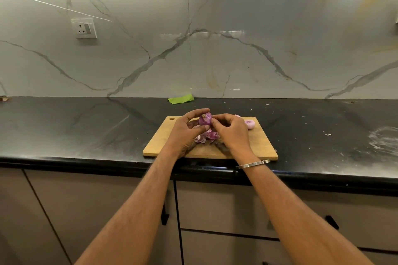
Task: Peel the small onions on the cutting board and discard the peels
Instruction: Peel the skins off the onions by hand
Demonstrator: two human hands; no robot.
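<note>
Forearms: both of mine reach up from the bottom edge toward the cutting board (261, 146), the right one wearing a metal bangle (253, 164) at the wrist.
Left hand (186, 133): raised just over the board's middle, its grip curled round a purple onion (205, 119), fingertips arched over the top and thumb pressed beneath.
Right hand (231, 130): right beside the left, its grip narrowed to a pinch at the onion's right side; I cannot tell whether it has skin or only touches the bulb.
Onion in hand: held above the board, not resting on it, purple skin on.
Peels (207, 135): a loose purple heap lying on the board directly under my hands.
Peeled onion (249, 124): pale pink, resting on the board near its far right corner; another pale piece peeks out behind my right hand, too hidden to identify.
Cutting board: wooden, flat on the black tabletop (86, 127) near its front edge, hanging hole at its far left corner.
Green scrap (181, 99): behind the board, where tabletop meets marble wall.
Socket (85, 28): on the wall, well left of the board.
</note>
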